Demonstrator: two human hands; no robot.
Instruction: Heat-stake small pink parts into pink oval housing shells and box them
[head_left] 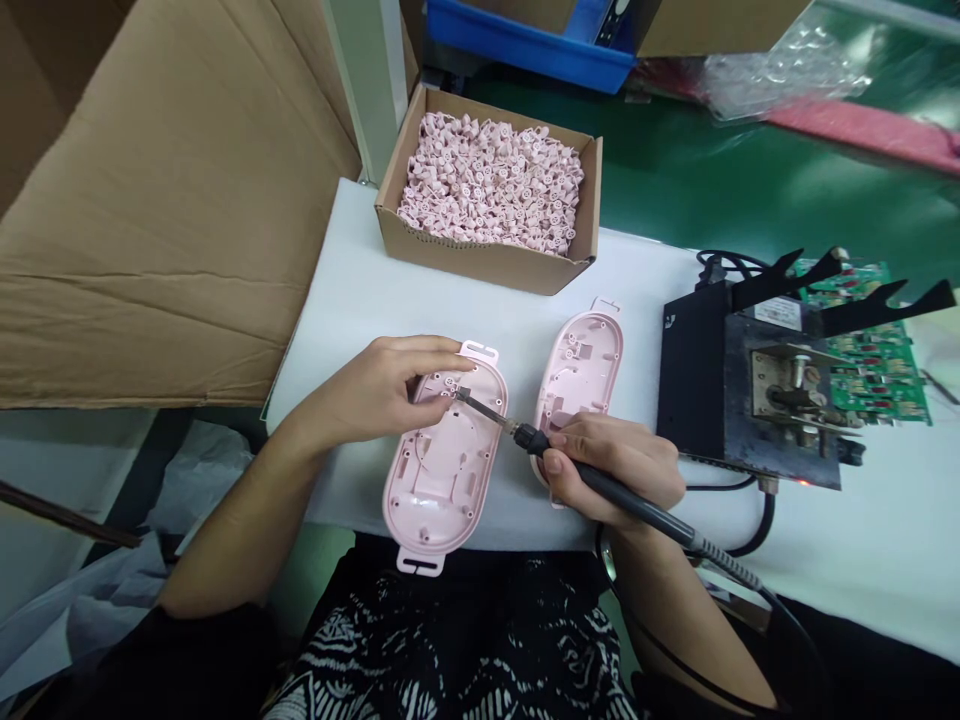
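Note:
My right hand (619, 468) grips a soldering iron (637, 508) by its dark handle. The iron points up and left, and its tip meets the inside of a pink plastic shell (442, 480), near the small raised fittings at the upper end. At that same end my left hand (382, 390) holds the shell, with its thumb inside close to the tip and its fingers over the upper rim. Whatever sits right under the thumb is hidden. A second pink shell (574, 375) lies open side up on the table, partly behind my right hand.
A cardboard box (480, 262) full of small pink plastic parts stands at the back. On the right is a black soldering station (694, 380) with a forked holder, beside green circuit boards (874, 350). The iron's cable (795, 625) trails over my right forearm. Large cardboard (172, 220) leans at left.

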